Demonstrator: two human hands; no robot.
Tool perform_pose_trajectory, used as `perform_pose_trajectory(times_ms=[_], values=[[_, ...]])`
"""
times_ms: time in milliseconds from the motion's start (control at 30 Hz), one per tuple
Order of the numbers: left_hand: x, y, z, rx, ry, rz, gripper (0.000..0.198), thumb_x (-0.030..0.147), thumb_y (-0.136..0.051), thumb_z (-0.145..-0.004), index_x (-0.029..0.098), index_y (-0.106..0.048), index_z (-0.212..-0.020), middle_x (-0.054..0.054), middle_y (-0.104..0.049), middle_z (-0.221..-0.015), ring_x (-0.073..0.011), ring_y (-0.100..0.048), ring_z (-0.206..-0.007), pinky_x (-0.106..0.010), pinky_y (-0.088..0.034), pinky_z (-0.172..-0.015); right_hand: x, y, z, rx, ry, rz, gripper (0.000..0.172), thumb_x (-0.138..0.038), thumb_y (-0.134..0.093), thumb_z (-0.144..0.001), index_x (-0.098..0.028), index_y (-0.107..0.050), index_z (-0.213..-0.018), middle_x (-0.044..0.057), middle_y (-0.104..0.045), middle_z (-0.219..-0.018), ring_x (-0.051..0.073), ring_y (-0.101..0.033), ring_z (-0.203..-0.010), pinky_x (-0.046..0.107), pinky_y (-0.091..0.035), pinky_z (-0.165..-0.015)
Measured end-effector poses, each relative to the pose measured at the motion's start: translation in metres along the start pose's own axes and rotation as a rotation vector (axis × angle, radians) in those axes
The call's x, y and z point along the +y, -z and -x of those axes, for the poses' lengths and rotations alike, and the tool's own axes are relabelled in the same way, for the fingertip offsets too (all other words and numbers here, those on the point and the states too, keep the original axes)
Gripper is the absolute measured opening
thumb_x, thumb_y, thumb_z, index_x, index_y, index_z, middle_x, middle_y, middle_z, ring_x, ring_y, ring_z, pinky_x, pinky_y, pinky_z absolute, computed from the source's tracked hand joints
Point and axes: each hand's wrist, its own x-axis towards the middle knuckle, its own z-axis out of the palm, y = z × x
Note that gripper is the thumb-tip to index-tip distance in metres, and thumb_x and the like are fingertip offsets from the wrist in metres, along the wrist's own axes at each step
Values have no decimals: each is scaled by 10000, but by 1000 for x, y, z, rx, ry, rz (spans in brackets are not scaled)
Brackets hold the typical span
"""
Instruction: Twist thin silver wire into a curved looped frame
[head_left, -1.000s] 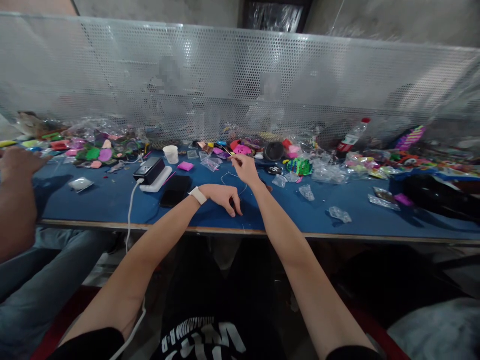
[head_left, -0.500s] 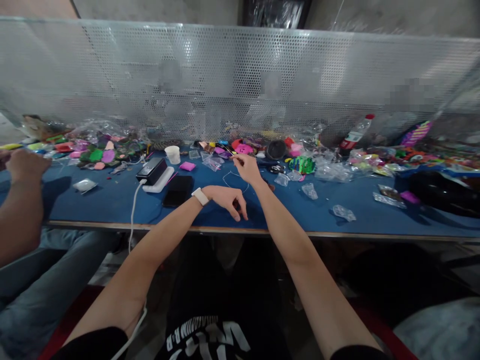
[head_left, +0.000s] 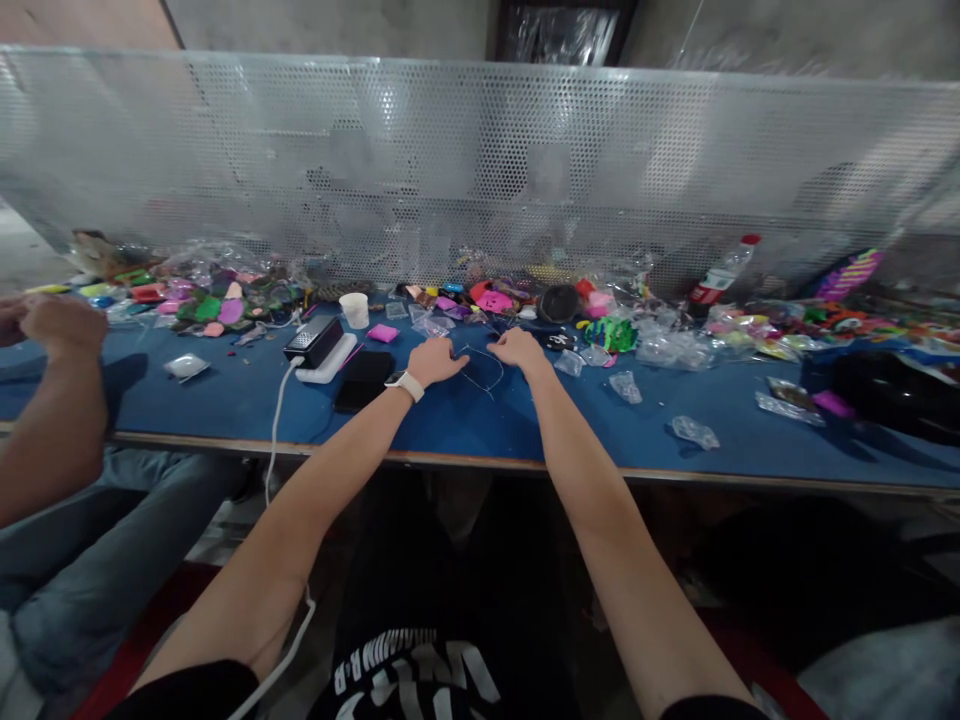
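Your left hand (head_left: 435,362): fingers part-curled. Right hand (head_left: 523,350): fingertips bunched close. Can't tell if either grips anything. Thin white looped thread (head_left: 501,376) lies between them, nearer your left fingertips, bowing toward you; it's right of the round white paper cup (head_left: 354,311).

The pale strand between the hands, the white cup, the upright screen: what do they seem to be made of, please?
Pale strand: perhaps thread or fine wire; it looks thin, loosely curved, finish unclear.
White cup: probably paper or thin plastic, seemingly matt, with a tapering wall.
Screen: likely metal, grey and dully shiny, with regular holes and bright highlights.
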Motion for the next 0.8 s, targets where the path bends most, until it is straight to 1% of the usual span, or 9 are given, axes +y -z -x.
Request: perform_pose_trajectory(times_ms=[100, 200, 267, 333, 400, 467, 600, 700, 800], values=[[1, -7, -4, 14, -24, 174, 264, 318, -798, -920, 202, -623, -759, -116, -733, -896, -292, -717, -993, -365, -537, -951, 6, 5, -1, -179, 8, -38, 272, -325, -976, -719, -229, -750, -601, 89, -746, -645, 281, -730, -693, 408, -602, -760], [3, -9, -9, 90, -42, 300, 175, 184, -712, -962, 199, -614, -818, -93, -725, -913, -238, -703, -936, -329, -537, -926, 4, 8, -1, -195, 50, -80, 223, -332, -933, -769, -216, -779, -656, 58, -759, -656, 236, -715, -667, 361, -583, -736], [6, -7, -12, 138, -11, 526, 149, 187, -662, -1015, 193, -606, -877, -64, -699, -900, -190, -684, -820, -304, -544, -845, 0, 8, -1, -150, 111, -145, 240, -386, -867, -844, -208, -775, -711, 47, -772, -689, 212, -716, -689, 342, -581, -765], [9, -2, -12, 138, 54, 897, 155, 243, -635, -1064, 191, -598, -923, -21, -646, -841, -148, -646, -697, -282, -540, -741, -5, 8, -2, -70, 198, -280, 293, -459, -796, -911, -203, -752, -775, 51, -790, -742, 205, -724, -727, 342, -583, -804], [13, 4, -9, 72, 83, 1233, 196, 332, -612, -1103, 190, -606, -969, 6, -600, -801, -129, -623, -643, -272, -540, -681, -10, 8, -2, 20, 274, -426, 346, -532, -744, -947, -207, -716, -834, 57, -788, -764, 212, -723, -746, 359, -584, -825], [17, 10, -5, -27, 38, 1435, 246, 392, -606, -1117, 181, -627, -993, 17, -571, -779, -121, -609, -631, -277, -558, -675, -15, 8, -2, 88, 313, -508, 400, -606, -700, -967, -221, -673, -863, 48, -761, -747, 218, -705, -741, 373, -580, -824], [21, 18, 2, -176, -59, 1577, 258, 405, -666, -1098, 176, -649, -980, 62, -467, -703, -81, -487, -553, -261, -568, -671, -21, 7, -2, 171, 315, -556, 502, -730, -629, -977, -245, -608, -851, 11, -674, -706, 198, -628, -699, 347, -548, -755], [21, 21, 4, -177, -81, 1627, 234, 389, -683, -1094, 184, -662, -983, 78, -420, -682, -58, -376, -502, -218, -502, -591, -22, 7, -3, 221, 315, -596, 555, -789, -618, -957, -240, -623, -877, 3, -636, -720, 184, -586, -686, 324, -516, -695], [18, 24, 2, -173, -106, 1667, 203, 320, -657, -1106, 162, -691, -983, 79, -396, -668, -47, -322, -477, -202, -441, -538, -22, 8, -5, 281, 332, -631, 589, -807, -597, -956, -222, -662, -947, 23, -654, -776, 194, -597, -724, 326, -501, -688]])
